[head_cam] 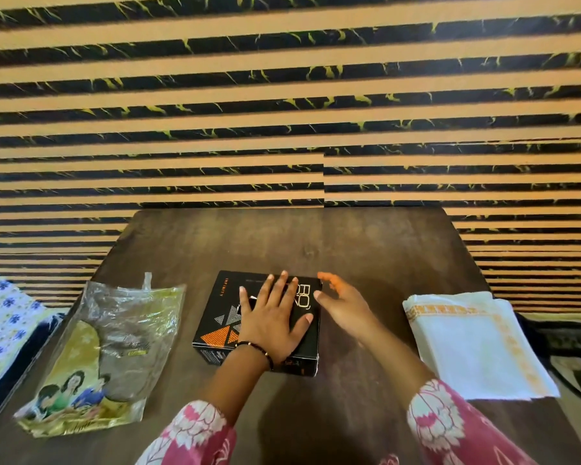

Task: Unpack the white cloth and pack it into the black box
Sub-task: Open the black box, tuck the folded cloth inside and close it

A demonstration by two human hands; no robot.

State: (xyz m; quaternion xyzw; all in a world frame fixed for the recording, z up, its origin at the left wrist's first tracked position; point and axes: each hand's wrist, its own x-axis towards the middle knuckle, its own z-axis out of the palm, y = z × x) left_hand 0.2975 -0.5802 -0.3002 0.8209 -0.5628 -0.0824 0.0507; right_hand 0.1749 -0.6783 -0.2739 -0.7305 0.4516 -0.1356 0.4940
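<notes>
The black box (222, 317) with orange triangles lies shut in the middle of the brown table (316, 243). My left hand (272, 320) rests flat on its lid, fingers spread. Just off the box's right edge hovers my right hand (342, 307), open, with the fingers near the box's far right corner. The folded white cloth (477, 347), edged with an orange pattern, lies on the table to the right, apart from both hands. An empty clear plastic wrapper (108, 350) with a printed picture sits flat at the left.
A striped orange and black wall (282, 95) stands right behind the table. A floral blue and white fabric (0, 317) lies beyond the table's left edge. Something dark (567, 333) sits off the right edge.
</notes>
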